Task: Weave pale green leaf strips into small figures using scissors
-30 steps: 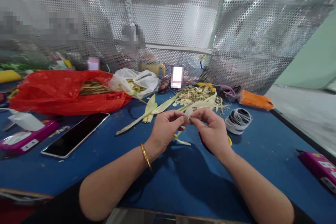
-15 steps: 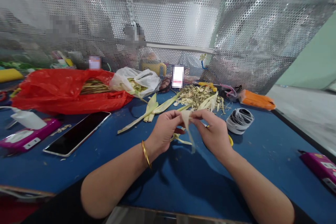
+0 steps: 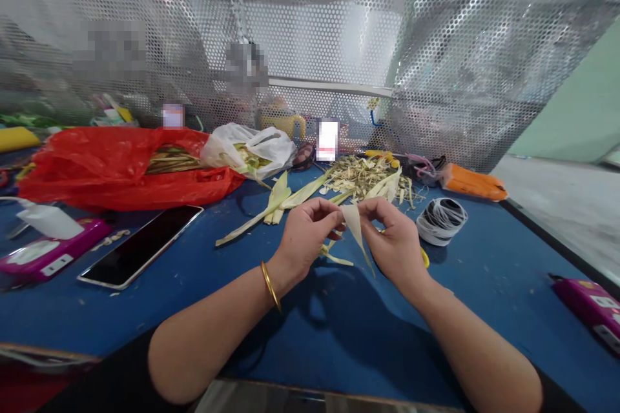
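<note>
Over the middle of the blue table, my left hand (image 3: 306,239) and my right hand (image 3: 396,244) face each other with fingertips pinched. A thin, pale corn husk strip (image 3: 354,224) is held between them and hangs down to a narrow point. Thumb and fingers of both hands are closed on its upper edge. Below the left fingers lie a few pale green husk pieces (image 3: 338,259). Longer husk leaves (image 3: 278,200) rest just beyond the left hand. A yellow loop (image 3: 425,258) shows partly from behind the right hand; the rest of it is hidden.
Husk scraps (image 3: 363,175) are heaped beyond the hands. A spool of white cord (image 3: 442,222) and an orange packet (image 3: 475,182) lie right. On the left are a phone (image 3: 140,246), a purple power strip (image 3: 72,246), a red bag (image 3: 106,168) and a white bag (image 3: 276,145). Perforated metal panels (image 3: 320,32) stand behind.
The hanging end of the husk strip has swung to the right, and its broad face now shows more. Both hands stay nearly in place, with small finger movements.
</note>
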Motion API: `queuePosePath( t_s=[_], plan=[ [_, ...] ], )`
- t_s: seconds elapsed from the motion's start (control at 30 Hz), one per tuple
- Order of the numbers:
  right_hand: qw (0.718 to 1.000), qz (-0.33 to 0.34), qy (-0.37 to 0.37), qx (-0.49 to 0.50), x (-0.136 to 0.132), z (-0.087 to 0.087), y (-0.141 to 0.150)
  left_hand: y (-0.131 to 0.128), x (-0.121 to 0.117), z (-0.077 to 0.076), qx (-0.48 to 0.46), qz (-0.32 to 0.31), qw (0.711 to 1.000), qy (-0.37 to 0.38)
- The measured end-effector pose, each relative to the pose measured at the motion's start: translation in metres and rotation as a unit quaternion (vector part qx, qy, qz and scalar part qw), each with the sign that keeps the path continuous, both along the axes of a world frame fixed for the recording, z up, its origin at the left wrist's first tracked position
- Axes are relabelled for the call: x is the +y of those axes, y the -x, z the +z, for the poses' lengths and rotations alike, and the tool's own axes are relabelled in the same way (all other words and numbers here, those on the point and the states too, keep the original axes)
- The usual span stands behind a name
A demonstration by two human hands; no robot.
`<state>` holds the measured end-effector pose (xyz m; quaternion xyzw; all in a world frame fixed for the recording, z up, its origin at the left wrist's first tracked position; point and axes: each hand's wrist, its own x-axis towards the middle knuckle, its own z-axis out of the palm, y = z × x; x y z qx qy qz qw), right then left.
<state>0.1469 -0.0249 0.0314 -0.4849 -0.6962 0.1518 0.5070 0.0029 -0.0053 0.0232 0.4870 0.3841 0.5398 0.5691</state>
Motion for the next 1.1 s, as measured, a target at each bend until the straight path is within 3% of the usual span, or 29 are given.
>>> queuePosePath(
  t_s=[0.73, 1.1],
  plan=[
    [0.998, -0.010, -0.005, -0.057, 0.0013, -0.0035, -0.0044, 0.0015, -0.0023, 0.0031, 0.029, -0.003, 0.999, -0.026],
    [0.997, 0.011, -0.036, -0.068, 0.0031, -0.0053, -0.0041, 0.0007, 0.0016, 0.0003, -0.036, -0.032, 0.997, 0.061]
  ],
)
